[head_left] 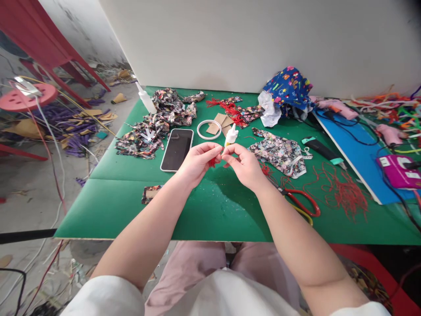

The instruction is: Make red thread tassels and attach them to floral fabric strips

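Above the middle of the green table, my left hand [201, 161] and my right hand [244, 166] meet at the fingertips, both closed in a pinch. A small bunch of red thread [212, 163] hangs below my left fingers. What my right fingertips pinch is too small to make out. Just behind the hands stands a small white glue bottle [231, 135]. A black-screened phone [177, 150] lies left of them, and a white ring-shaped roll [209, 130] lies beyond. Floral fabric [279, 151] is spread to the right.
Red-and-yellow-handled scissors [304, 204], loose red thread [348, 193] and a dark cutter-like tool [324, 150] lie at right. Pink glue guns [338, 107] with cables rest near a blue board [348, 153]. Fabric scraps [141, 138] and a white bottle [146, 100] occupy the left back.
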`<state>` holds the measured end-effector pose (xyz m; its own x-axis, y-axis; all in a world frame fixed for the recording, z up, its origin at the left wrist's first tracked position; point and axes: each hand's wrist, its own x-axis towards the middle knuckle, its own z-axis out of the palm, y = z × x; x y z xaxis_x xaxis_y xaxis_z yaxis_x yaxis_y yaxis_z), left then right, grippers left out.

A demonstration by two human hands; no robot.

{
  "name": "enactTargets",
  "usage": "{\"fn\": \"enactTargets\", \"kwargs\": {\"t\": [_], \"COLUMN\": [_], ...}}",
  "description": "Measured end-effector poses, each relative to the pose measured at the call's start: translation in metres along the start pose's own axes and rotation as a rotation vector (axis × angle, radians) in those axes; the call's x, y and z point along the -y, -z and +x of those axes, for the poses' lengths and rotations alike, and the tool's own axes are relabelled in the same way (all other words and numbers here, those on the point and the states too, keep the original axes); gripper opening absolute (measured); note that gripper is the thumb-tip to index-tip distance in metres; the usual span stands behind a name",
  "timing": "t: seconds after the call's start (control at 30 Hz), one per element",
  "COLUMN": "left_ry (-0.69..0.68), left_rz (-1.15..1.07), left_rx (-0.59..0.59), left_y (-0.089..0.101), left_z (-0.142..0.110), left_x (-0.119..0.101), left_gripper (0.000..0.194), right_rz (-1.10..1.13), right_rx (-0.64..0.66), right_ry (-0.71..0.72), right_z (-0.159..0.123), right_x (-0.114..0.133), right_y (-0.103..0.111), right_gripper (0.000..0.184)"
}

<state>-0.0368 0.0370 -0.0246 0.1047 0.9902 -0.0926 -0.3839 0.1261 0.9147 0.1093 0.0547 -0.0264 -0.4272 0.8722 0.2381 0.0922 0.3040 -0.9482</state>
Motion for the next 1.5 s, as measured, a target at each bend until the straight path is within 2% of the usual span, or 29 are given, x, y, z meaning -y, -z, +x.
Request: {"fn": "enactTargets", "kwargs": {"t": [0.2, 0.57, 0.8, 0.87, 1.03, 1.33, 1.4, 1.5], "left_ry": [0.001, 0.036, 0.049, 0.034, -0.02, -0.039, -0.032, -0.015], "left_rz": [0.039, -0.052, -0.067, -0.074, -0.097, -0.046, -0.031, -0.014], "left_rx": [-0.008, -0.027, -0.005, -0.006, -0.022, -0.054, -0.053, -0.051], "left_y": [-0.001, -0.002, -0.001, -0.001, 0.0, 0.0, 0.0, 0.001], "left_z": [0.0, 0.0, 0.0, 0.0, 0.001, 0.002, 0.002, 0.002], "left_x": [0.0, -0.001, -0.001, -0.001, 0.0, 0.0, 0.0, 0.001], "left_gripper": [0.018, 0.019, 0.018, 0.017, 0.015, 0.016, 0.016, 0.016], "right_rz": [0.047, 0.131, 0.132, 0.139, 0.208, 0.219, 0.111, -0.172], "right_rx": [-0.002, -0.148, -0.166, -0.148, 0.03, -0.025, -0.079, -0.211], "right_ry": [-0.003, -0.049, -0.092, -0.152, -0.296, -0.166, -0.089, 0.103], "right_z": [0.0, 0.005, 0.006, 0.006, 0.005, 0.003, 0.003, 0.002], "right_x": [-0.001, -0.007, -0.01, -0.011, -0.011, -0.009, -0.006, 0.0], "right_y": [0.002, 0.005, 0.004, 0.005, 0.003, -0.003, 0.0, 0.005], "right_gripper": [0.014, 0.017, 0.023, 0.022, 0.025, 0.018, 0.017, 0.012]}}
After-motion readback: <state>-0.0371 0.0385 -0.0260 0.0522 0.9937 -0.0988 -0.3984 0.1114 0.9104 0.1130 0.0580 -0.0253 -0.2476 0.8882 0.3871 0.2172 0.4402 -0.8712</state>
